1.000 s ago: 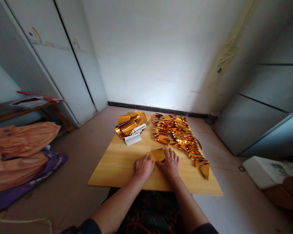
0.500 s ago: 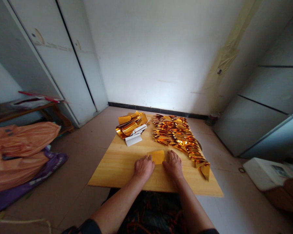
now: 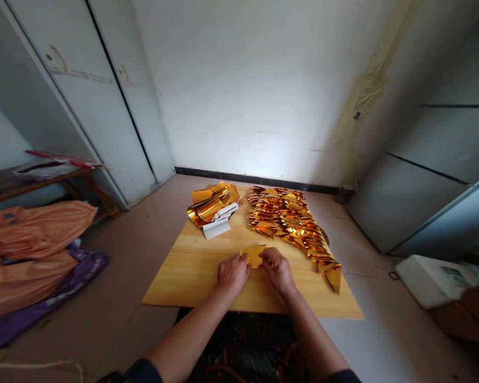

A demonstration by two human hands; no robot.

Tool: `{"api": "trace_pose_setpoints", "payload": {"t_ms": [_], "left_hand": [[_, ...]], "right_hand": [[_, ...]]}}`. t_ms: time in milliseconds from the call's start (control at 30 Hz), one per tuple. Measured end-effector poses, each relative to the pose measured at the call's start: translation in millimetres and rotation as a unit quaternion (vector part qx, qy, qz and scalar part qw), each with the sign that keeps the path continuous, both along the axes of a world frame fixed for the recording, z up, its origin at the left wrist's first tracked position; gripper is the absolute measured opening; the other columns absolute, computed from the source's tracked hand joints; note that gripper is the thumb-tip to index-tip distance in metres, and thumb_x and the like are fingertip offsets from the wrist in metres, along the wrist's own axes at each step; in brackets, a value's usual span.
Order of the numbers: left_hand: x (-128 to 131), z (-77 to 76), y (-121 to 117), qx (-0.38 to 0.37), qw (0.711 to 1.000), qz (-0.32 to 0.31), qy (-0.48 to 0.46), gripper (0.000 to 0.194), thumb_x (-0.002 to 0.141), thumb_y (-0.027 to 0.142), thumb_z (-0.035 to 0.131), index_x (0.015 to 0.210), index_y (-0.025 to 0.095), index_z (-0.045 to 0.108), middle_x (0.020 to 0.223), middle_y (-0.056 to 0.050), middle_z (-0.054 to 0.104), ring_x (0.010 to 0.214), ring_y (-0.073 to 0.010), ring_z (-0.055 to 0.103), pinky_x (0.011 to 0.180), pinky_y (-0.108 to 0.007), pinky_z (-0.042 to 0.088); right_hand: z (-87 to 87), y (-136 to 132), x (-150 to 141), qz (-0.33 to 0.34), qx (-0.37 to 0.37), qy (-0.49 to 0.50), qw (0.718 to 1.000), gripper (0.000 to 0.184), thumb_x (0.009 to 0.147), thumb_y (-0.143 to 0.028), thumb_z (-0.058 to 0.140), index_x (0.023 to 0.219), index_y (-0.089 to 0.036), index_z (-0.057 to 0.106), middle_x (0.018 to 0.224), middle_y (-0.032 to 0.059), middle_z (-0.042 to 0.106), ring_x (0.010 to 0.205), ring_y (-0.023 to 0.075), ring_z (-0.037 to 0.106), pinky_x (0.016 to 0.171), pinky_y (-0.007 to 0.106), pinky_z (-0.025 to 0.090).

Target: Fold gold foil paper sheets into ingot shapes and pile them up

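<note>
A small sheet of gold foil paper [image 3: 254,256] lies flat on the wooden board [image 3: 183,282] in front of me. My left hand [image 3: 232,272] rests at its left edge, fingers curled, with the thumb and fingertips on the paper. At the right edge my right hand [image 3: 278,270] is closed, its fingers pinching the paper's side. Behind my left hand sits a loose pile of gold foil sheets [image 3: 212,208], with white-backed pieces [image 3: 217,229] at its front. Rows of folded gold foil pieces [image 3: 287,215] overlap along the board's right side, curving toward me.
A white wall [image 3: 255,96] stands behind the board. Grey cabinets [image 3: 104,96] are on the left, beside an orange bag [image 3: 35,239] and a purple bag [image 3: 80,271]. A white box [image 3: 431,282] lies on the floor at right, near a grey refrigerator-like cabinet [image 3: 407,202].
My right hand has gone from fingers spread beside the sheet to a pinch on its right edge, shifting slightly left. The left hand stays at the left edge.
</note>
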State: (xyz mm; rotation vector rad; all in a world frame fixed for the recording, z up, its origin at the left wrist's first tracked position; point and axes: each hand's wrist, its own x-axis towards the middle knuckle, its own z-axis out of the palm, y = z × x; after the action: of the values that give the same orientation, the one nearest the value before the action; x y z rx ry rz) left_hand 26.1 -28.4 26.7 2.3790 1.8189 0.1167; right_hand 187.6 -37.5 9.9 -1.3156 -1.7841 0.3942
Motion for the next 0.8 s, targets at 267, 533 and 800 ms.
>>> {"api": "trace_pose_setpoints", "payload": {"t_ms": [267, 533, 800], "left_hand": [[-7, 5.7, 1, -0.017, 1.000, 0.003, -0.016, 0.031, 0.087, 0.031, 0.044, 0.115, 0.025, 0.055, 0.104, -0.006, 0.066, 0.095, -0.0218, 0.063, 0.077, -0.032, 0.048], [-21, 17.5, 14, -0.071, 0.997, -0.037, -0.004, 0.027, 0.085, 0.033, 0.046, 0.108, 0.032, 0.059, 0.102, -0.003, 0.069, 0.094, -0.0227, 0.065, 0.073, -0.030, 0.049], [-31, 25.4, 20, -0.113, 0.992, -0.054, 0.003, 0.038, 0.082, 0.034, 0.051, 0.120, 0.039, 0.055, 0.110, -0.003, 0.068, 0.098, -0.0245, 0.064, 0.076, -0.031, 0.048]], "right_hand": [[-2.0, 9, -15, -0.038, -0.169, -0.112, 0.979, 0.021, 0.068, -0.005, 0.046, 0.075, -0.019, 0.060, 0.079, 0.0010, 0.062, 0.075, 0.0126, 0.056, 0.068, 0.020, 0.039], [9.0, 6, -28, -0.088, -0.183, -0.138, 0.969, 0.007, 0.069, -0.019, 0.059, 0.070, -0.019, 0.053, 0.072, -0.0009, 0.053, 0.066, 0.0117, 0.047, 0.058, 0.021, 0.031], [3.9, 14, -17, -0.055, -0.207, -0.064, 0.975, 0.018, 0.063, -0.002, 0.054, 0.071, -0.018, 0.055, 0.074, -0.0014, 0.057, 0.067, 0.0104, 0.053, 0.062, 0.019, 0.038]]}}
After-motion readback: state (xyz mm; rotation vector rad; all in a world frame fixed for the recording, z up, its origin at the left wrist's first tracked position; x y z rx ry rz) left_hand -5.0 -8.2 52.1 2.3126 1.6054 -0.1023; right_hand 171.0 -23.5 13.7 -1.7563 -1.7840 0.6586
